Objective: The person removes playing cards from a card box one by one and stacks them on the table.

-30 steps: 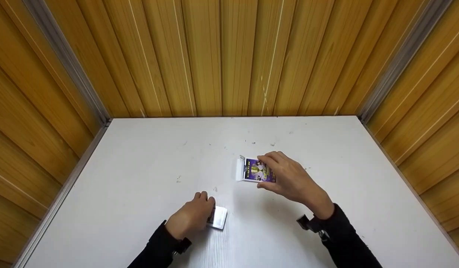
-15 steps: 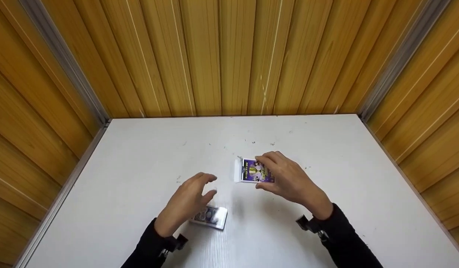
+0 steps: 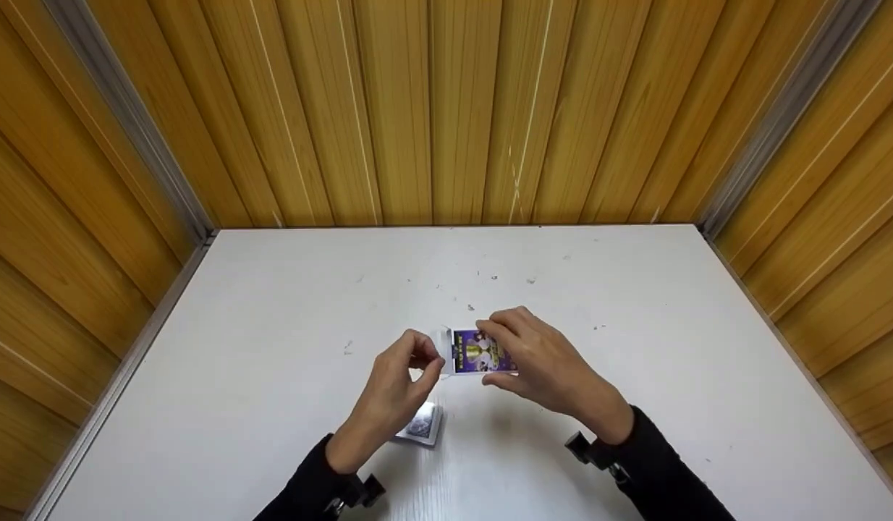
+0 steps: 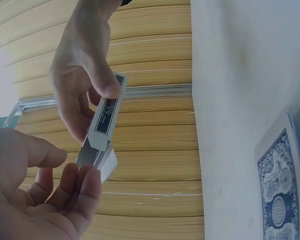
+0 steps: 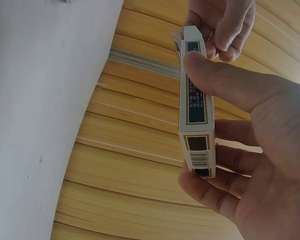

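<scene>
My right hand [image 3: 551,362] grips a small playing card box [image 3: 479,352], its thumb on one narrow side and fingers on the other. The box has a purple printed face, white edges and a dark side panel, and is held above the table. Its open end with raised flaps [image 4: 108,165] faces left. My left hand [image 3: 388,394] is at that end, fingers bent with fingertips right at the flaps; in the left wrist view its thumb stands apart from the box. A deck of playing cards [image 3: 421,425] with a blue patterned back lies on the table below, partly hidden by the left hand.
The white table [image 3: 287,304] has small dark scuffs. Wood-patterned panels [image 3: 454,108] stand behind and at both sides, with grey metal strips [image 3: 128,123] at the corners.
My left hand has left the deck on the table and moved up and right to the box's open end. My right hand has brought the box slightly left and nearer.
</scene>
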The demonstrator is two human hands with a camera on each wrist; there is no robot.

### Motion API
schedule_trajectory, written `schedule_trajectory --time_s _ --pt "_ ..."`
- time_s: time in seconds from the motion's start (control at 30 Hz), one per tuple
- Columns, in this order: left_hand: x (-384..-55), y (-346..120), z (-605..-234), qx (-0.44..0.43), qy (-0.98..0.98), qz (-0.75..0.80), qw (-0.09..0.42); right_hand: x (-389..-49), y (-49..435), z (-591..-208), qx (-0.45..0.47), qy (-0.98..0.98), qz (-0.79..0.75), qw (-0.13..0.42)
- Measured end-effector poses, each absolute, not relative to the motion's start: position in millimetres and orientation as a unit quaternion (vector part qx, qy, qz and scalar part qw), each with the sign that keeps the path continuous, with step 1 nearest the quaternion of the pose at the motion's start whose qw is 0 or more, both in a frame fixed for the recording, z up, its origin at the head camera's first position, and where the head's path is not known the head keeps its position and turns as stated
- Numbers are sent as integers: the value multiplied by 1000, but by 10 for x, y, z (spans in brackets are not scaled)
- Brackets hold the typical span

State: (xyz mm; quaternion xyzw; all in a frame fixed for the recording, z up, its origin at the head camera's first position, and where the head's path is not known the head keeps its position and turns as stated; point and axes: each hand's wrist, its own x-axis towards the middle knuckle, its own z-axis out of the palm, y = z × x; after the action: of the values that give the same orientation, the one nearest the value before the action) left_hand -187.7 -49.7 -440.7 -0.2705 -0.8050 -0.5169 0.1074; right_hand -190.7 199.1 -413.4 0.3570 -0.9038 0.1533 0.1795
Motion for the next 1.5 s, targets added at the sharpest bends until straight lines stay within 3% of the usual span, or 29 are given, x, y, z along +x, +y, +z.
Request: schedule_trajectory --time_s 0.5,1.5 --pt "-1925 -526 -4466 -235 -795 -559 9 -1806 1882 -4085 378 -896 145 185" --pt "-1943 -570 -4445 -230 -762 -606 -17 -1833 1897 -4107 370 -901 145 173"
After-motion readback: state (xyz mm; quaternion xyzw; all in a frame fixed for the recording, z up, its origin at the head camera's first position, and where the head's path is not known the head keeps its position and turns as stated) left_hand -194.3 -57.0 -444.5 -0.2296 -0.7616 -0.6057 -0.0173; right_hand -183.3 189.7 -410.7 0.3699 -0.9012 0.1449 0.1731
